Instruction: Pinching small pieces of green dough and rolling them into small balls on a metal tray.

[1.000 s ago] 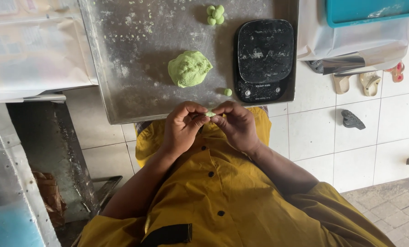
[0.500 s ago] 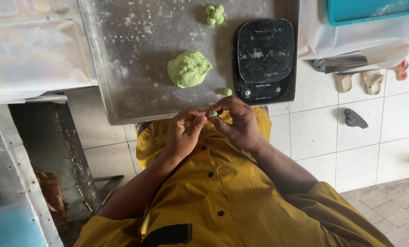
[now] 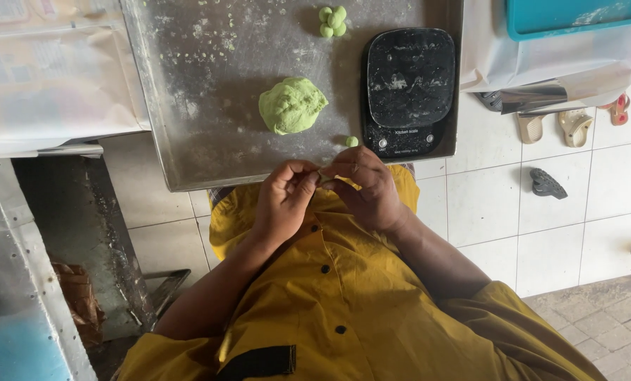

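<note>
Right, close in at the chest of the yellow shirt [image 3: 344,296] we have both hands drawn together, the left hand [image 3: 281,201] curled with thumb and fingers pinched inward, the right hand [image 3: 365,187] cupped over from the other side, and between their fingertips a tiny bit of green dough [image 3: 322,178], mostly hidden, just a pale sliver peeking out. Both hands are grasping it, neither one slack. To my eye this is a shaping pinch, and the way to do it well is light, even pressure from the pads, turning the piece a little at a time so it rounds off rather than smears, and keeping it over the tray so any crumb lands on metal and not on the shirt. Just beyond the knuckles, the near edge of the metal tray [image 3: 188,162], dusted with flour and green flecks, and one small green ball [image 3: 351,141] sitting by the corner of the black kitchen scale [image 3: 409,92]. Further up, the big lump of green dough [image 3: 292,105] rests mid-tray, well apart from the hands. At the far edge, a cluster of small balls [image 3: 332,21], touching one another. Off to the right on the white tiled floor [image 3: 499,226], sandals [image 3: 552,127] and a dark shoe [image 3: 545,184].
</note>
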